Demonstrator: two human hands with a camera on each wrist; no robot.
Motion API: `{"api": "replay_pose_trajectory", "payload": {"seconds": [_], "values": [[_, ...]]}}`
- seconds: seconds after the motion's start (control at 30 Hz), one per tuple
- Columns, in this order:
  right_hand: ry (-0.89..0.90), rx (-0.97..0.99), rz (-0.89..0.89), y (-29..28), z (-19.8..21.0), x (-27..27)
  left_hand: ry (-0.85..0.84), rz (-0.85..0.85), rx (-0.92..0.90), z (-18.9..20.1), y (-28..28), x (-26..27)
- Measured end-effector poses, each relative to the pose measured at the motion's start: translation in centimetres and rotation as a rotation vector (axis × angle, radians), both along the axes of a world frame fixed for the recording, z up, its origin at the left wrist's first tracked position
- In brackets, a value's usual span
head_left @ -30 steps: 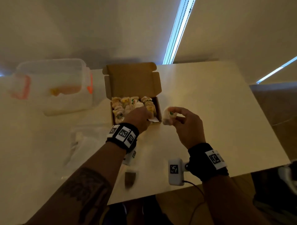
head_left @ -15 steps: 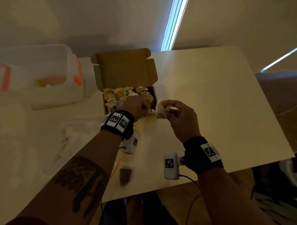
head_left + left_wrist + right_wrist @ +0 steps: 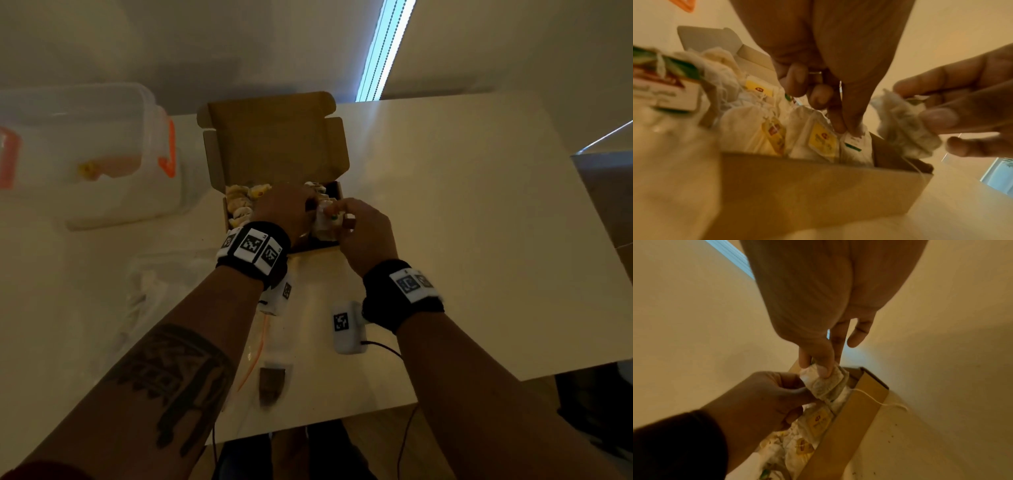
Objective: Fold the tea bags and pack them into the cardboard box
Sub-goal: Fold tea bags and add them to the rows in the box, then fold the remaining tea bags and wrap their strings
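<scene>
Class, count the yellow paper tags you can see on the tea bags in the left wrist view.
3. One far tag lies deep in the cardboard box; a middle tag and a right tag stand near its front wall. Others may be hidden.

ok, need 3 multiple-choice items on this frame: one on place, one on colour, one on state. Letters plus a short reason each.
1. Where is the folded tea bag that the right hand pinches?
A. Over the right end of the cardboard box
B. Inside the clear plastic container
C. Flat on the table beside the wrist

2. What colour are most tags on the packed tea bags?
A. Blue
B. Yellow
C. Black

3. What state is the cardboard box lid in?
A. Shut flat
B. Torn off
C. Open, standing up behind the box

Key: 1 A, the right wrist view shows the bag held just above the box's end wall. 2 B, the left wrist view shows yellow tags. 3 C, the head view shows the lid raised at the back.
</scene>
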State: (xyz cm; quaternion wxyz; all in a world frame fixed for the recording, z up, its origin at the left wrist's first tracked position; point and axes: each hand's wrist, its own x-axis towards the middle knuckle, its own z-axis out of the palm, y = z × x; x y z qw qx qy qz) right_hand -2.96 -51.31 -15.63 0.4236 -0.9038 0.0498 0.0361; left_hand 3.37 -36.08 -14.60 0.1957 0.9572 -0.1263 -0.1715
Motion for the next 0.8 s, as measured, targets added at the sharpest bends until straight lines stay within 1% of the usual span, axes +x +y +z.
{"api": "replay_pose_trajectory", "payload": {"seconds": [0.1,0.2,0.33,0.4,0.47,0.53,0.57,0.6,0.63,0.67,0.73,0.8], "values": [[0.066,-0.216,0.086,1.1,-0.4,0.6,-0.023,0.031,-0.068,-0.2,0.4,-0.1],[0.159,-0.391,0.125,1.9,-0.3,0.7,-0.038,0.099,-0.161,-0.5,0.9,-0.5],[0.192,-0.454,0.162,2.4,0.2,0.6,-0.023,0.156,-0.241,-0.4,1.3,-1.6],[0.139,-0.424,0.154,2.3,0.4,0.4,-0.056,0.167,-0.267,0.6,2.1,-2.5],[0.0,-0.299,0.079,1.8,0.7,-0.4,-0.11,0.198,-0.314,2.3,3.5,-4.1],[-0.196,-0.171,-0.009,1.2,1.4,-2.3,-0.15,0.206,-0.324,4.0,5.3,-6.6],[-0.252,-0.132,-0.02,1.1,1.8,-3.7,-0.153,0.205,-0.319,4.8,6.2,-8.3],[-0.258,-0.104,-0.008,1.3,2.2,-5.3,-0.144,0.2,-0.313,5.4,7.1,-10.1],[-0.199,-0.087,0.028,1.7,2.2,-7.1,-0.121,0.19,-0.302,5.9,7.8,-11.9],[-0.083,-0.087,0.095,2.2,2.1,-8.9,-0.089,0.179,-0.283,6.2,8.5,-13.9],[0.187,-0.158,0.281,3.7,1.2,-12.3,-0.026,0.172,-0.23,6.2,9.9,-17.4],[0.359,-0.259,0.432,5.0,-0.4,-14.8,0.006,0.212,-0.172,6.0,11.2,-20.2]]}}
